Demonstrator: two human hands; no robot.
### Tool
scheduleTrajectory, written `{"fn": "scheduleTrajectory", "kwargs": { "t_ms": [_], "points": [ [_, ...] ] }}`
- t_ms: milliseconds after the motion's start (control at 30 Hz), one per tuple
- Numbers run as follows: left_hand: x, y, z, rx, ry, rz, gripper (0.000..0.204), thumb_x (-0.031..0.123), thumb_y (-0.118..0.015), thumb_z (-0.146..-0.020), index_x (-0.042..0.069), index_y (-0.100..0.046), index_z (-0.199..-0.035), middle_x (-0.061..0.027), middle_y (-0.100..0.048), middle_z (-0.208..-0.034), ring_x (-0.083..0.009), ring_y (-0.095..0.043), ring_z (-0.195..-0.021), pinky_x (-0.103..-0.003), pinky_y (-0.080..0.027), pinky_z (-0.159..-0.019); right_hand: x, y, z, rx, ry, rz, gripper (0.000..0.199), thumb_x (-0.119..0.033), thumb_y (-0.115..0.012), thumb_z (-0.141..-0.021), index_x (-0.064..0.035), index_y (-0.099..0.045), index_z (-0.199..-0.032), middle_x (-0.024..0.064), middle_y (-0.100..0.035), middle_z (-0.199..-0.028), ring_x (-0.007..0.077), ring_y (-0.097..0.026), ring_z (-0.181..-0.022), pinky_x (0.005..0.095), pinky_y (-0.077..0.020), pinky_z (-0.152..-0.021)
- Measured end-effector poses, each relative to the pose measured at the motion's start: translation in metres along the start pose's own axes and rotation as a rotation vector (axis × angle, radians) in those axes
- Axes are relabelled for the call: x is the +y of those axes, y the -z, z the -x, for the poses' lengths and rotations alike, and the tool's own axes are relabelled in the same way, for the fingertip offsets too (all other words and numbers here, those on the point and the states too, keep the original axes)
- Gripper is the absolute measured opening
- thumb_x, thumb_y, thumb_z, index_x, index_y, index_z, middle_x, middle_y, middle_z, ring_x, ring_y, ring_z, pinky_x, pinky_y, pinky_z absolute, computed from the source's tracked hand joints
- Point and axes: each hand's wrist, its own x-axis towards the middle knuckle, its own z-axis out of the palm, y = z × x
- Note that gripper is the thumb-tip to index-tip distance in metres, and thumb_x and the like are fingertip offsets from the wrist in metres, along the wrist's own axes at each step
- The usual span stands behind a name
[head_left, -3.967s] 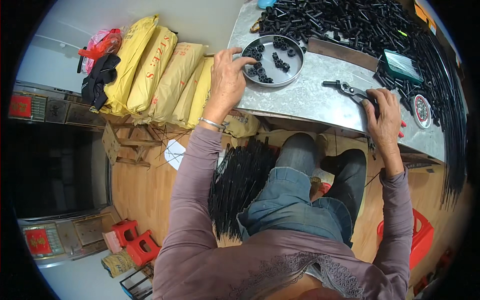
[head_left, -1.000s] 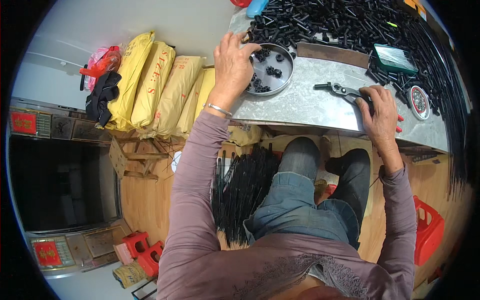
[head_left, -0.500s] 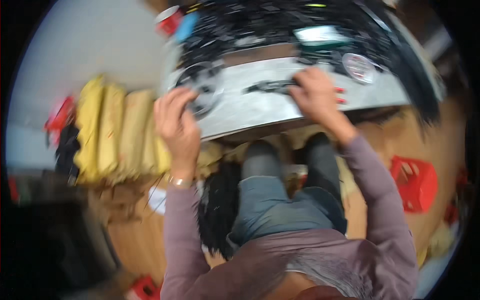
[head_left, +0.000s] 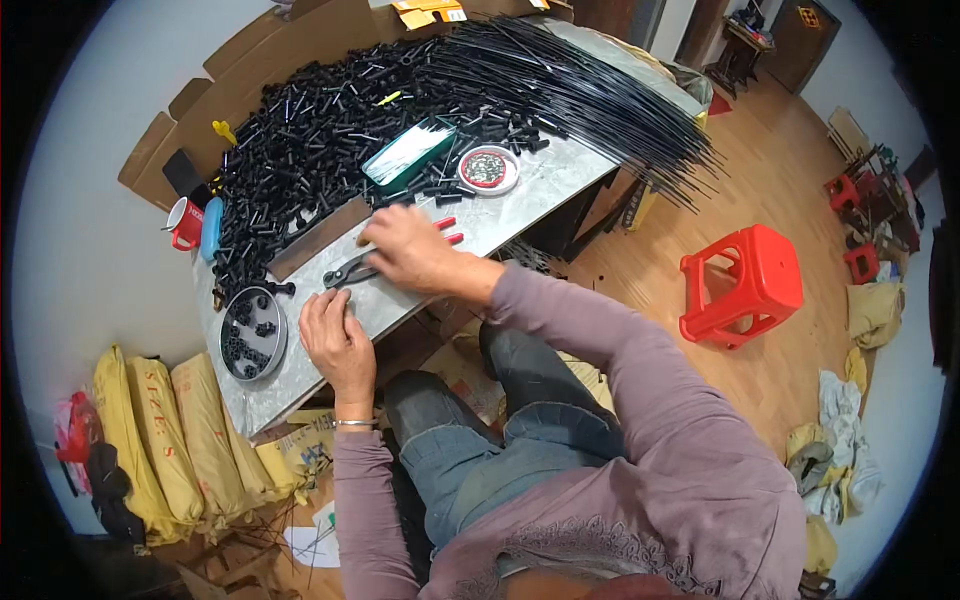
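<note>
Sacks [head_left: 200, 435], yellow and bulging, standing near left against the wall. Red-and-white mug [head_left: 188, 222] at the far left, beside the table. Round metal tray [head_left: 279, 345] on the table's left end, with black nuts inside. Left hand [head_left: 338, 345] at the near edge, fingers bent and close together, tips just beside the jaws of red-handled pliers [head_left: 354, 268]; cannot tell of anything pinched there. Pliers flat on the table, jaws toward the left. Right hand [head_left: 412, 248] over the pliers, fingers curled around the handles. Red plastic stool [head_left: 765, 270] farther right, on the floor.
</note>
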Motion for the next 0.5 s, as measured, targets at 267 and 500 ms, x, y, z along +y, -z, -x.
{"fn": "scheduleTrajectory", "kwargs": {
  "t_ms": [267, 500],
  "points": [
    [0.013, -0.005, -0.006, 0.003, 0.004, -0.235, 0.030, 0.006, -0.061, -0.078, 0.008, -0.062, -0.108, -0.0111, -0.057, -0.114, -0.0343, -0.049, -0.114, -0.045, -0.036, -0.098, 0.185, 0.172, -0.012, 0.014, -0.541, 0.603, 0.025, -0.027, -0.067, -0.078, -0.0087, -0.068, -0.095, 0.0115, -0.066, -0.097, 0.0291, -0.062, -0.096, 0.0407, -0.0499, -0.079],
    [0.019, -0.005, -0.010, -0.115, -0.029, -0.279, 0.038, 0.011, -0.062, -0.081, 0.006, -0.059, -0.118, -0.0162, -0.056, -0.115, -0.0348, -0.049, -0.110, -0.044, -0.037, -0.098, 0.260, 0.201, 0.016, -0.161, -0.527, 0.709, 0.029, -0.029, -0.064, -0.080, -0.0030, -0.067, -0.093, 0.0180, -0.064, -0.098, 0.0341, -0.063, -0.093, 0.0442, -0.0511, -0.078]
  ]
}}
